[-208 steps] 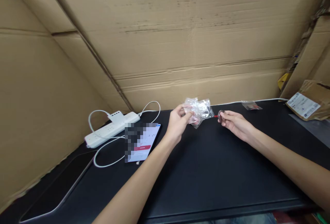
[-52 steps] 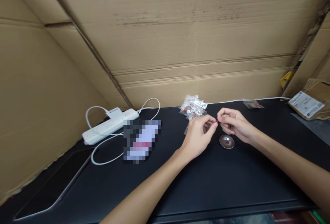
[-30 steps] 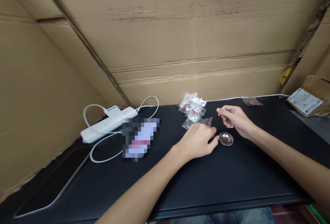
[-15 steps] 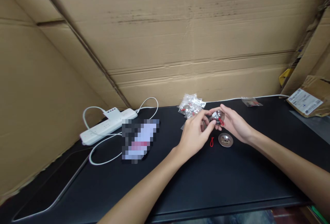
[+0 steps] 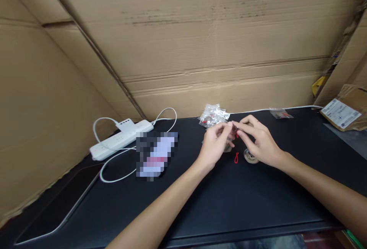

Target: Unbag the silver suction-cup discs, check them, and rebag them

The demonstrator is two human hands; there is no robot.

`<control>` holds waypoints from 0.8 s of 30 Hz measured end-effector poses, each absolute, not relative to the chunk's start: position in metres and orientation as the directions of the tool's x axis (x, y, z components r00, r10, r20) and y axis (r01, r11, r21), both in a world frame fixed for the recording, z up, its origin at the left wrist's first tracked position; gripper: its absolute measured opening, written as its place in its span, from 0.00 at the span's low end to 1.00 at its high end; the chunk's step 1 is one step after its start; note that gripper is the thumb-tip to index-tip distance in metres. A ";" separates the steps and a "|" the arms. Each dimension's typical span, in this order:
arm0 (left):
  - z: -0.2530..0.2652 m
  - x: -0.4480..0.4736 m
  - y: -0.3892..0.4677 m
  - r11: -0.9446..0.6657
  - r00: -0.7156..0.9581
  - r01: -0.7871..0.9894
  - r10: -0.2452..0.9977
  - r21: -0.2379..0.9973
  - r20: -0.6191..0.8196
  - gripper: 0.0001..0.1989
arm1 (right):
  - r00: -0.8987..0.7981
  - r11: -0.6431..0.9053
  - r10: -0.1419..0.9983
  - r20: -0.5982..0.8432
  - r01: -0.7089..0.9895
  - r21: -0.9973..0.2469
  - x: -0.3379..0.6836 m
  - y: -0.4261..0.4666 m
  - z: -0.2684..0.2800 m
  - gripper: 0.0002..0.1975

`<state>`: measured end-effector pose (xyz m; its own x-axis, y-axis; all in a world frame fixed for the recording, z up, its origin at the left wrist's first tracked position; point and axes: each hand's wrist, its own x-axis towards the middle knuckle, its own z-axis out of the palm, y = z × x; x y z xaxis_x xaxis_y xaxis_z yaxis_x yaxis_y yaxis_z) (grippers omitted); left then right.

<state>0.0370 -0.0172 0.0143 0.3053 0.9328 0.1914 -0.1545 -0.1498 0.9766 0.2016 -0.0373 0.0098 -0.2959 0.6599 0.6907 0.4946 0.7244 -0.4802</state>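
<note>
My left hand [image 5: 213, 142] is closed, thumb and index fingertip pinched together, and whatever lies between them is too small to make out. Its fingertips meet those of my right hand [image 5: 260, 140], which pinches around a small red cord loop [image 5: 237, 135]. A dark glint of metal shows above that loop, mostly covered by fingers. Below the hands, a second red cord loop [image 5: 236, 158] lies on the black tabletop [image 5: 229, 199]. Beside it is a round shiny metal disc [image 5: 250, 157], its right side hidden by my right hand.
Clear plastic bags [image 5: 213, 114] with red and metal pieces lie behind my left hand. Another small bag [image 5: 281, 113] is farther right. A white power strip [image 5: 122, 140] with cables stands left, near a blurred-out item [image 5: 157, 155]. Cardboard walls [image 5: 200, 50] enclose the back.
The shiny round metal piece that showed between my hands is now mostly hidden. My right hand has turned palm down and closed in, covering part of the disc on the table.
</note>
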 end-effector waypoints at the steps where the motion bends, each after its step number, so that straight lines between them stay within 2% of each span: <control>1: 0.016 0.038 -0.018 -0.137 0.325 -0.174 0.927 0.975 0.188 0.16 | -0.335 0.747 0.623 0.707 0.523 -0.410 0.202 -0.038 0.010 0.15; 4: 0.020 0.037 -0.021 -0.100 0.407 -0.223 0.894 0.970 0.186 0.15 | -0.404 0.771 0.583 0.704 0.549 -0.323 0.203 -0.039 0.012 0.13; 9: 0.021 0.033 -0.019 -0.069 0.408 -0.262 0.896 0.963 0.175 0.11 | -0.372 0.766 0.606 0.704 0.511 -0.389 0.206 -0.039 0.019 0.15; 13: 0.019 0.032 -0.017 -0.085 0.397 -0.234 0.901 0.968 0.175 0.11 | -0.364 0.771 0.595 0.716 0.511 -0.381 0.210 -0.036 0.019 0.12; 20: 0.017 0.036 -0.020 -0.245 0.428 -0.084 0.866 0.966 0.257 0.11 | -0.372 0.709 0.674 0.638 0.569 -0.417 0.213 -0.032 0.017 0.05; 24: 0.016 0.037 -0.020 -0.260 0.483 -0.108 0.830 0.959 0.279 0.13 | -0.340 0.687 0.694 0.635 0.578 -0.441 0.214 -0.033 0.017 0.03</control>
